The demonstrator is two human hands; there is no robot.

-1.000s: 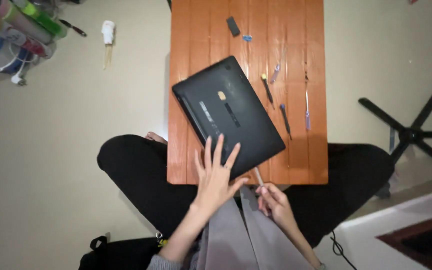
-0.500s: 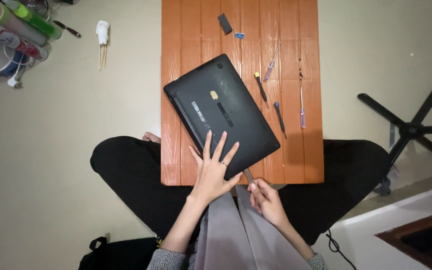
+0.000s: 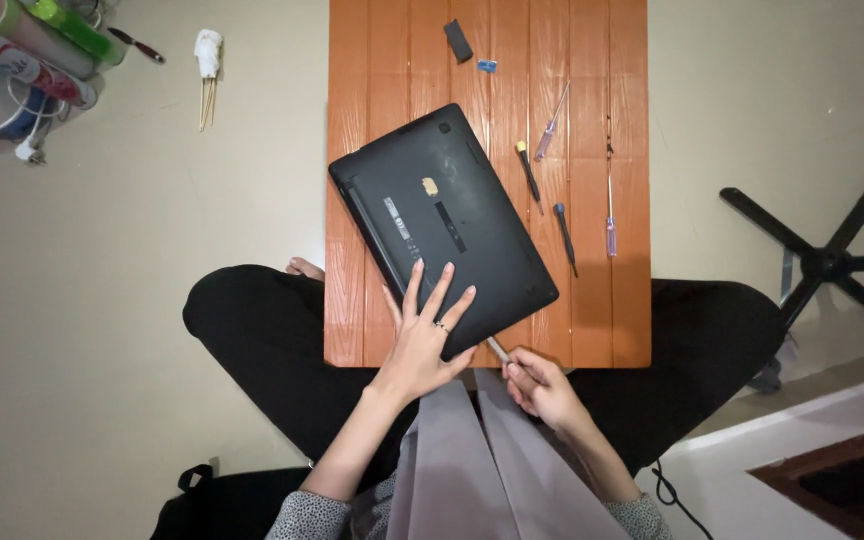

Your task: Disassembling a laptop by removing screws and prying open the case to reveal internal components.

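My left hand [image 3: 422, 345] lies flat, fingers spread wide on the laptop [image 3: 442, 225]. Right hand [image 3: 542, 388] pinches a thin tool [image 3: 498, 349], tip at laptop's edge, just beside left fingers.

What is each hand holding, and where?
The right hand grips a thin tool by its near end. The left hand lies flat on the laptop.

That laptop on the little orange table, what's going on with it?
A person sitting on the floor has a black laptop lying bottom side up on a small orange table. The left hand rests flat on its near corner, while the right hand holds a thin tool at the laptop's near edge. Several small screwdrivers lie on the table beside it.
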